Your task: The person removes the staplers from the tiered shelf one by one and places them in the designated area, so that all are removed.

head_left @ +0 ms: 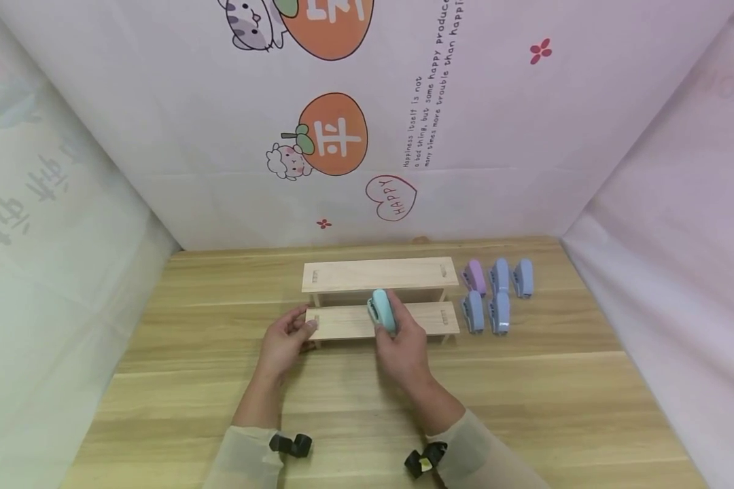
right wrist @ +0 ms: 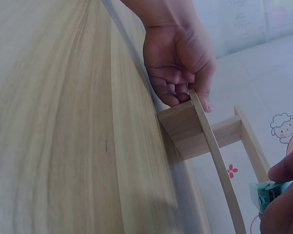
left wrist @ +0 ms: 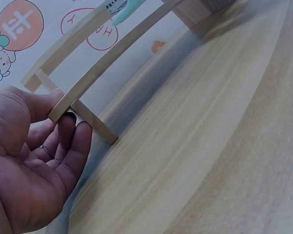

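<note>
Two low wooden stands are set one behind the other, the back one [head_left: 379, 274] higher than the front one [head_left: 342, 323]. My left hand [head_left: 280, 345] grips the left end of the front stand, thumb on the top board and fingers curled underneath, as the left wrist view shows. With my right hand [head_left: 406, 348] I hold a mint-green mini stapler [head_left: 382, 311] between thumb and fingers, close over the front stand's board near its middle. Part of the stapler [right wrist: 261, 196] also shows beyond my fingers in the right wrist view.
Right of the stands, a purple stapler [head_left: 474, 277] and several blue staplers [head_left: 499, 314] are grouped in two rows on the wooden table [head_left: 220, 380]. A white printed sheet [head_left: 477, 204] rises behind the table, with white sheets on both sides.
</note>
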### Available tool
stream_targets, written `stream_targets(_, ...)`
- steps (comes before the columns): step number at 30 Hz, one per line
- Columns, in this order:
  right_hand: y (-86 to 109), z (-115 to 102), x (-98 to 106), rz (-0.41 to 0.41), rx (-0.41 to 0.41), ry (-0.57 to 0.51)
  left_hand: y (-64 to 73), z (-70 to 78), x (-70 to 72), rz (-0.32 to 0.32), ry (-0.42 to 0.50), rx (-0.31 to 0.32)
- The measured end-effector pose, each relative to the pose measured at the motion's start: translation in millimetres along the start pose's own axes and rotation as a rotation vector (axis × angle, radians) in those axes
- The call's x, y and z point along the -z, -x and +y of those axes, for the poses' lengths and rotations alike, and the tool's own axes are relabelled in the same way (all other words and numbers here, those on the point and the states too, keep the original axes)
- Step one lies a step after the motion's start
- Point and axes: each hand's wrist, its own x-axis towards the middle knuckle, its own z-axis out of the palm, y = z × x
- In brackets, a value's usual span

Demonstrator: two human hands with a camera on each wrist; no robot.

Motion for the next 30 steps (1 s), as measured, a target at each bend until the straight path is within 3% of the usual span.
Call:
stream_targets(5, -1.0, 4, 7, 0.030, 0.027, -0.016, 9.1, 12.9, -1.7, -0.010, -0.004, -0.008)
stream_targets(12, -1.8, 10, 16, 0.039, 0.027, 0.006, 9.3, 13.8, -1.5, -0.017, 0.006, -0.012)
stream_targets(16, -2.1, 11, 21, 0.043, 0.015, 0.016, 4.4, 7.9, -0.7, -0.013, -0.001, -0.004)
stream_targets(23, -2.9, 10, 27, 0.044, 0.004, 0.003, -9.2, -15.0, 2.5, 0.008, 0.001, -0.001)
stream_targets(30, -3.4, 14, 33, 0.076, -0.020, 0.000, -8.7, -18.9, 2.7, 0.018, 0.010, -0.027)
